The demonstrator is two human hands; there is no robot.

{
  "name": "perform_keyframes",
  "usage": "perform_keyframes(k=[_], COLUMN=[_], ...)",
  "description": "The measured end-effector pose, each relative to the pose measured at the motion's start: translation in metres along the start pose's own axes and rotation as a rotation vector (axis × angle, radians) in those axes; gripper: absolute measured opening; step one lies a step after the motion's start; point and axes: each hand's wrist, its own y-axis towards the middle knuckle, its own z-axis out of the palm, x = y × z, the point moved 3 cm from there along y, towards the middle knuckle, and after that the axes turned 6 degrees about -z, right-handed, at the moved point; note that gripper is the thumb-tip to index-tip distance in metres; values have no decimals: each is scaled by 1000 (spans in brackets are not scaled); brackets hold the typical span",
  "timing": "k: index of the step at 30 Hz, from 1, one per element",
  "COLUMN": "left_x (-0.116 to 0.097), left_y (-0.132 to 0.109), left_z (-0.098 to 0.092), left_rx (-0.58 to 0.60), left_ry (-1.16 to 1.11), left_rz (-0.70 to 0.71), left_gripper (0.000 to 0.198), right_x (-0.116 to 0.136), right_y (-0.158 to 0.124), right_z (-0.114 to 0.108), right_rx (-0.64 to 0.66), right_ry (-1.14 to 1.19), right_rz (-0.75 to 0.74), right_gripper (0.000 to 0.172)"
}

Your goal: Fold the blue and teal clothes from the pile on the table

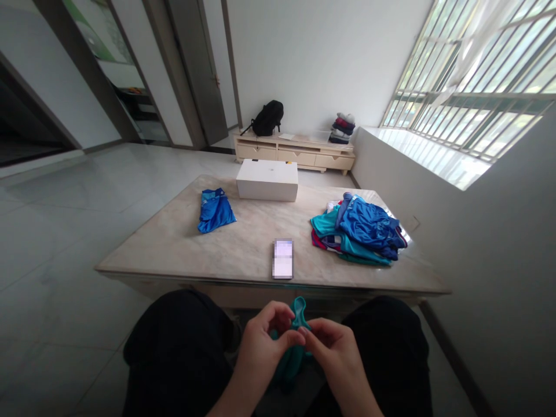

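My left hand [263, 341] and my right hand [336, 353] meet low in front of me, between my knees. Both pinch a small teal garment [299, 313], whose top edge sticks up above my fingers while the rest hangs down between my wrists. Beyond them is a marble-topped table [174, 249]. On it lie a folded blue garment [215, 209] at the left and a heap of blue and teal clothes [360, 231] at the right.
A white box [267, 179] stands at the table's far edge and a phone [283, 259] lies near the front edge. Farther back, a low cabinet [295, 153] carries a black backpack [268, 117] and stacked clothes [343, 127]. A barred window is at the right.
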Motion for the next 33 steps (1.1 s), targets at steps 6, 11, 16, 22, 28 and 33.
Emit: perform_keyframes(k=[6,11,16,22,28,33], left_x=[-8,-9,-8,-8,-7,-6], left_y=[-1,-2,-9,-16,-11,-7], left_z=[-3,-5,-6,-9,-13,-16], left_rx=[36,130,118,111,48,43], left_ry=[229,333,423,459,380,318], left_rz=[113,220,301,387,296,321], left_gripper=[23,18,21,11,27,23], right_x=[-7,-14,-6,-4,-8,-20], right_y=[-1,-6,-12,-13,-16,-16], right_z=[-1,-3,2,5,5,1], right_rx=[81,16,-18,25,90,93], right_ry=[19,201,360,304,253,210], right_rz=[71,246,280,253,198,162], right_gripper=[48,59,54,53,52,53])
